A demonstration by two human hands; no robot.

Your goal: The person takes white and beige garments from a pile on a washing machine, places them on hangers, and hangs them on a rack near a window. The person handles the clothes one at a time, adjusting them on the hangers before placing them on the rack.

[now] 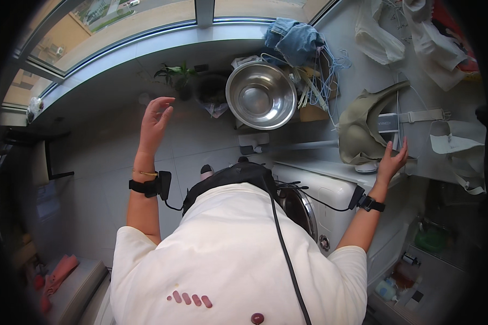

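My left hand [155, 120] is raised over the tiled floor, its fingers loosely curled and apart, with nothing in it. On the right, my right hand [391, 163] reaches to the lower edge of an olive-green bra [356, 132] that hangs by the wall. Its fingers are spread; whether they touch the fabric I cannot tell. Behind the bra shows a grey and white appliance body [387, 122] marked Konka. A pale tube [305, 145] runs from near the bra to a floor head [252, 143], like those of a stick vacuum cleaner.
A front-loading washing machine [333, 191] stands at my right side. Ahead are a stainless steel basin [261, 95], folded denim [293, 40], blue cord [333, 67] and a potted plant [181, 75]. White garments [380, 34] hang at upper right. Windows [118, 36] line the far side.
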